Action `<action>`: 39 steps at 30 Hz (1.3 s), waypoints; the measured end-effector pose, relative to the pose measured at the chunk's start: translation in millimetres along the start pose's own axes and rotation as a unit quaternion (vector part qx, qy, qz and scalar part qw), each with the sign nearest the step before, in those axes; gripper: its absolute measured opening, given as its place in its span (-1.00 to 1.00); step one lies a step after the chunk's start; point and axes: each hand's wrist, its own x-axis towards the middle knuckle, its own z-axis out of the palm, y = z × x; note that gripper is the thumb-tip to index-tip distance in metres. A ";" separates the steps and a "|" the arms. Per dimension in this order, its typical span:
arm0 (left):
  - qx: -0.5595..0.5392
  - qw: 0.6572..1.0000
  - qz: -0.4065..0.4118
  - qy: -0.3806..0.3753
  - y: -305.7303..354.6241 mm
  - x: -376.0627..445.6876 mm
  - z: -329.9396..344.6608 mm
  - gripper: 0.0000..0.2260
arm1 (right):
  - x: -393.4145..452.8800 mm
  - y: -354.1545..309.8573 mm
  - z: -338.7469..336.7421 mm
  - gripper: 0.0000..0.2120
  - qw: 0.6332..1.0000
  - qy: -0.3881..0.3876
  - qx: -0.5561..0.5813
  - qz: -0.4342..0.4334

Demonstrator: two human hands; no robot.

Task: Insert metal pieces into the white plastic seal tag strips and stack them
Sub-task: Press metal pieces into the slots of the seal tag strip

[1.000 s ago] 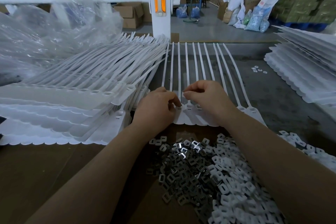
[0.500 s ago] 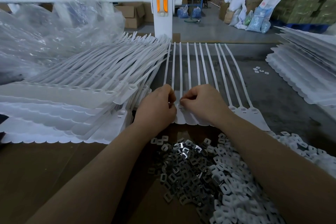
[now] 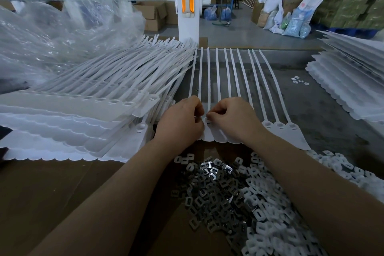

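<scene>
Where the flat white plastic seal tag strip (image 3: 216, 134) lies at frame centre, its thin tails running toward the top, the left hand (image 3: 180, 123) and right hand (image 3: 232, 119) meet over its heads, fingers curled and pinching there; any piece between them is hidden. Below lies a heap of shiny metal pieces (image 3: 209, 191). A stack of finished white strips (image 3: 83, 110) fills the left.

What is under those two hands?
The left hand and right hand rest on the flat heads of a white seal tag strip. Any metal piece between the fingers is hidden.
</scene>
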 end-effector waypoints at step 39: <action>0.136 0.987 0.076 -0.049 12.9 -0.1 -7.8 -0.74 | 1.6 2.1 -22.8 -0.78 0.985 -0.044 0.159 0.052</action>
